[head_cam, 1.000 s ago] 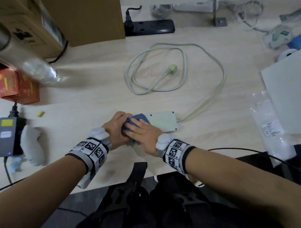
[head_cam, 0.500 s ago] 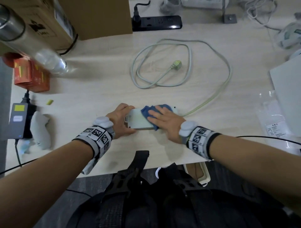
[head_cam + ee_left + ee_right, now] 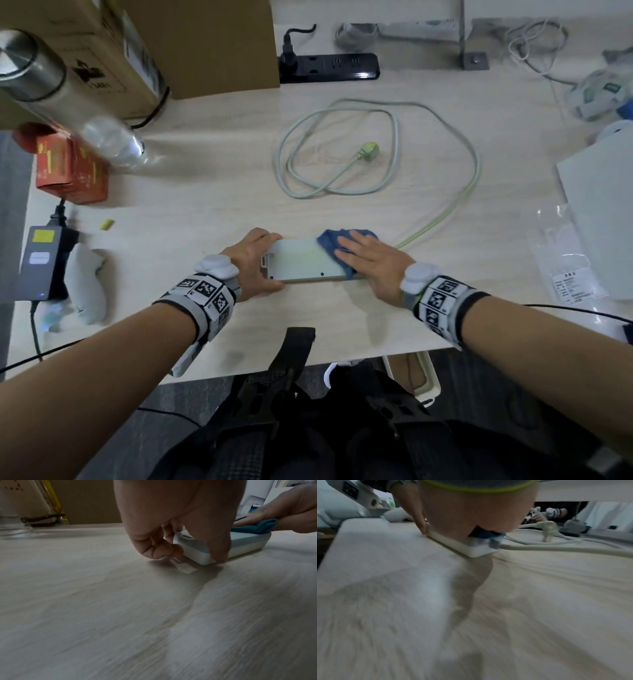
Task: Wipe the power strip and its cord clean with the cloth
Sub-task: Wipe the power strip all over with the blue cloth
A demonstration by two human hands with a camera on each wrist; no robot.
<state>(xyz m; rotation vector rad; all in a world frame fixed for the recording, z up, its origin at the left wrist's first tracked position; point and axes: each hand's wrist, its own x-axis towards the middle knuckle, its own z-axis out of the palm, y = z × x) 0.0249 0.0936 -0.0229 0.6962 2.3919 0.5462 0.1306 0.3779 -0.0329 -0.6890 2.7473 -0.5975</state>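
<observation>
A white power strip lies flat near the table's front edge, also seen in the left wrist view and the right wrist view. My left hand grips its left end, fingers and thumb curled round the sides. My right hand lies flat with straight fingers on a blue cloth, pressing it on the strip's right end. The pale cord runs from the strip's right end into loose loops, ending at a plug.
A black power strip lies at the back by a cardboard box. A clear bottle and a red box stand left. A charger and a white controller lie at the left edge, plastic bags right.
My right hand has slid the blue cloth along the strip from its left end to its right end. The left hand still holds the left end.
</observation>
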